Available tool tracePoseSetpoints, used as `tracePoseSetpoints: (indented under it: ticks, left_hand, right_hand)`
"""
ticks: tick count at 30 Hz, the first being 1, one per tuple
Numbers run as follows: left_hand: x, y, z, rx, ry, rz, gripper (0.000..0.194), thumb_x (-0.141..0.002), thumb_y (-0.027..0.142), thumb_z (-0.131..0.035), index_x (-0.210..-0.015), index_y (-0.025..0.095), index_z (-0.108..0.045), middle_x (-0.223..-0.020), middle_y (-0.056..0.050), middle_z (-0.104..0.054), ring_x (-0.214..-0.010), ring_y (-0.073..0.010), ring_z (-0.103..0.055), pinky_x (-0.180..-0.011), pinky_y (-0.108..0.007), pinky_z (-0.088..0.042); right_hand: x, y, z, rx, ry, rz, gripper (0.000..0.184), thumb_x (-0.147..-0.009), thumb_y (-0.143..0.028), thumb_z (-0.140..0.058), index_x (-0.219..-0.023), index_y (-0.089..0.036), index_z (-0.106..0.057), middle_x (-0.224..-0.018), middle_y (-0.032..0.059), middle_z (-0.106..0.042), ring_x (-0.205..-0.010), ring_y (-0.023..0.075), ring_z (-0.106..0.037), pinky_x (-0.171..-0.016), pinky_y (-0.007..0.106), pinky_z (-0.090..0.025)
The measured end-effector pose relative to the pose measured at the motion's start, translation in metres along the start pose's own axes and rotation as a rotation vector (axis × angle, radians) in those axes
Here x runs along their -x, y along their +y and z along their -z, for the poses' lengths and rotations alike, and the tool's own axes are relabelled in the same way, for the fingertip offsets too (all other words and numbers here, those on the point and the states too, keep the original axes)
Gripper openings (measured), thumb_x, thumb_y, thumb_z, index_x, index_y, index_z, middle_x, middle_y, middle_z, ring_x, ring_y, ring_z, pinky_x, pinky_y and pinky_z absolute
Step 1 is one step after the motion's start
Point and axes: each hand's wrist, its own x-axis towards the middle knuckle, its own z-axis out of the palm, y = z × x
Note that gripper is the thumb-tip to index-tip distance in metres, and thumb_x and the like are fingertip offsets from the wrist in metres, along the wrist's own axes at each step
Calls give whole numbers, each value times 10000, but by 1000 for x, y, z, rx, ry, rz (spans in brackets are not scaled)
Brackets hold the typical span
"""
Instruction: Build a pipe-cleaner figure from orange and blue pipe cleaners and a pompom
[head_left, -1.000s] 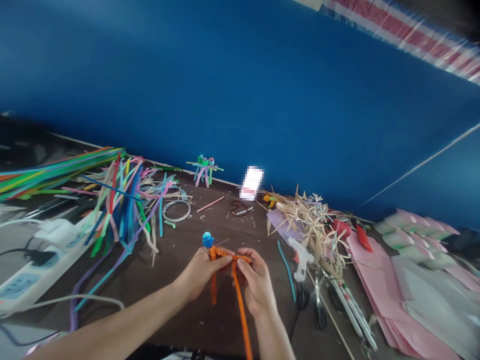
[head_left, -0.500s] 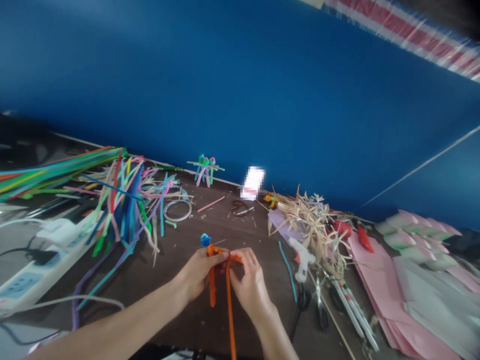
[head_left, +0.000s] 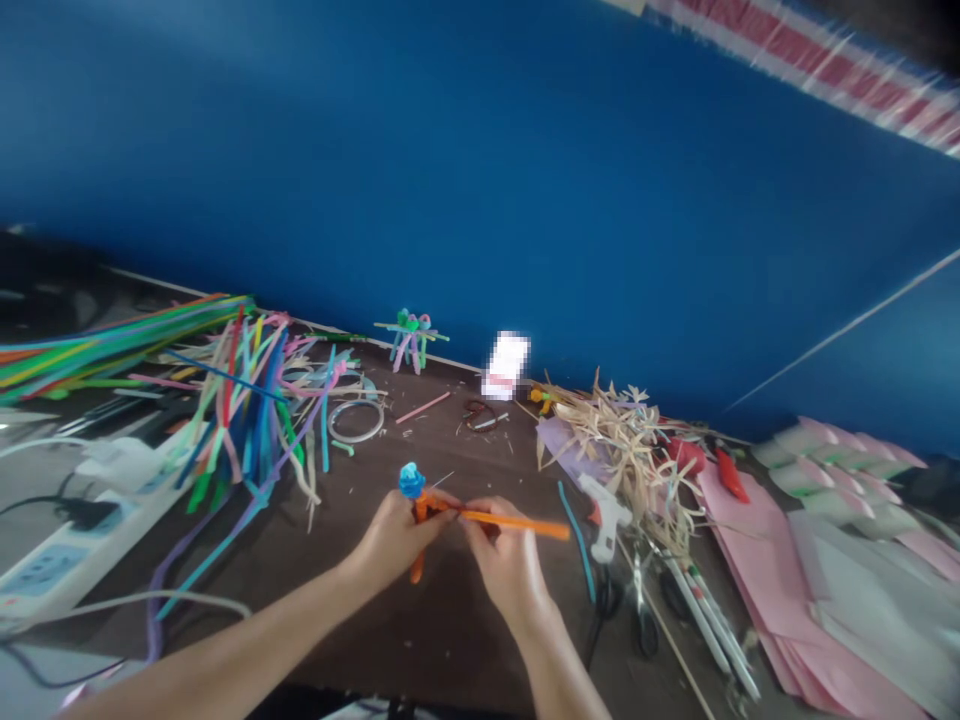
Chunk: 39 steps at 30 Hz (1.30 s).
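Observation:
An orange pipe cleaner runs from between my hands out to the right, over my right hand. Those right fingers pinch it near its inner end. My left hand is closed around a small pipe-cleaner figure with a blue curled top and an orange body hanging below the fingers. The fingertips of both hands nearly meet, and the join between the orange pieces is partly hidden by them. A thin pale strand sticks up just behind my left fingers.
Many coloured pipe cleaners are heaped at left beside a white power strip. A finished pipe-cleaner figure stands near the blue wall. On the right are raffia strips, a white glue gun, scissors and pink sheets.
The long orange pipe cleaner hung down toward me and now points right, across my right hand. The blue-topped figure has tilted slightly, and its lower orange end shows less.

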Motion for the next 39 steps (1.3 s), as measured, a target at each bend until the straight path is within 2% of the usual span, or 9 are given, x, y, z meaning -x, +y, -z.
tracePoseSetpoints:
  ticks: [5,9,17,19,22,25,28,32,39]
  left_hand:
    - [-2,-2,8,-83,-73,-234,128,-689,206,-568,-763,180,-669,-717,-29,-664,-690,-155,-599,-674,-242,-460]
    - [-2,4,14,-68,-204,-342,138,-715,217,-564,-775,203,-687,-729,-51,-647,-694,-159,-583,-680,-251,-450]
    - [3,26,27,54,-343,-311,120,-643,224,-647,-739,250,-715,-862,-94,-679,-823,-232,-577,-791,-322,-428]
    - [3,22,25,78,-281,-298,95,-637,220,-653,-708,242,-714,-853,-91,-684,-814,-231,-585,-799,-332,-429]
    - [0,12,17,149,-25,-166,98,-647,272,-649,-707,208,-693,-807,-78,-677,-710,-205,-594,-658,-290,-471]
    - [-3,7,9,272,131,1,157,-633,296,-664,-729,172,-663,-685,-38,-647,-592,-153,-561,-548,-232,-448]
    - [-5,12,5,397,156,84,186,-615,281,-684,-740,147,-649,-592,0,-605,-572,-120,-533,-551,-204,-421]
    - [-6,18,1,521,133,192,238,-570,279,-712,-733,121,-641,-541,15,-574,-512,-101,-498,-519,-204,-401]
    - [-2,16,1,483,59,224,315,-566,299,-711,-806,123,-608,-615,4,-591,-573,-126,-540,-569,-226,-429]
  right_hand:
    - [-8,-2,1,-165,-99,-238,276,-758,-313,-498,-543,-145,-545,-473,-19,-516,-452,88,-469,-441,187,-347]
    - [-12,-5,-1,-399,-186,-477,245,-674,-328,-539,-510,-158,-478,-399,-49,-480,-353,64,-425,-360,169,-321]
    - [-14,-3,-1,-665,-362,-673,192,-581,-301,-576,-502,-148,-492,-318,-57,-438,-267,53,-384,-262,139,-274]
    - [-15,-2,0,-723,-349,-688,205,-591,-324,-585,-535,-151,-492,-319,-60,-439,-255,49,-359,-255,140,-258]
    - [-15,-1,-2,-794,-207,-642,236,-654,-389,-557,-624,-164,-492,-355,-70,-441,-268,52,-348,-269,151,-257]
    - [-13,-1,-3,-656,-16,-502,178,-706,-341,-523,-689,-164,-519,-450,-54,-479,-351,61,-394,-325,160,-290]
    - [-9,-3,-4,-327,56,-206,99,-696,-185,-515,-769,-159,-577,-634,-4,-561,-523,93,-483,-475,194,-392]
    - [-2,-8,-2,16,65,105,366,-696,-111,-508,-1055,-187,-516,-893,47,-580,-647,131,-513,-638,261,-444]
    - [-4,-16,3,177,-47,276,225,-746,-107,-490,-935,-211,-553,-868,47,-568,-832,174,-535,-746,287,-436]
